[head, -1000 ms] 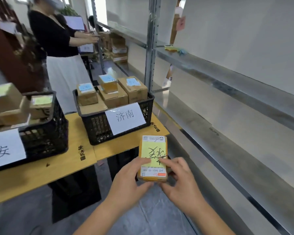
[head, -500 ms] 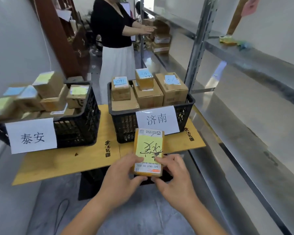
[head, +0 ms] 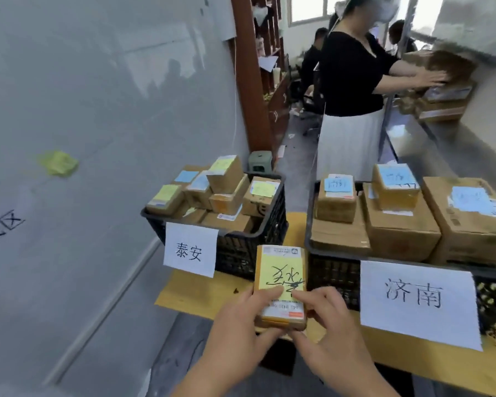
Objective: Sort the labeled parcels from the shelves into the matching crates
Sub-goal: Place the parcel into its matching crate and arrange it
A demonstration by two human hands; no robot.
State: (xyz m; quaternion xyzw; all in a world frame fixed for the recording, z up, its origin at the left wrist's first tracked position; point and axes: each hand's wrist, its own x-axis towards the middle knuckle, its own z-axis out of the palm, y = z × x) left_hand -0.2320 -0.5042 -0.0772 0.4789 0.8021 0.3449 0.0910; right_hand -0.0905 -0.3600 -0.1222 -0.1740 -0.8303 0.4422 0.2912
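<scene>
Left hand (head: 238, 319) and right hand (head: 327, 322) grip a yellow-labelled parcel (head: 281, 285), fingers curled round it, above the wooden table (head: 184, 296) fronting two black crates (head: 249, 247).

A brown cardboard parcel (head: 281, 287) bears a yellow note with black handwriting; two black lattice crates (head: 252, 247) carry white signs (head: 190, 249) with black characters, holding brown boxes (head: 400, 224) tagged pale blue and yellow, on a yellow-tan table (head: 184, 293)

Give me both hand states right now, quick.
Left hand: fingers curled round the yellow-labelled parcel, holding it.
Right hand: fingers pinch the same parcel from its other side.
</scene>
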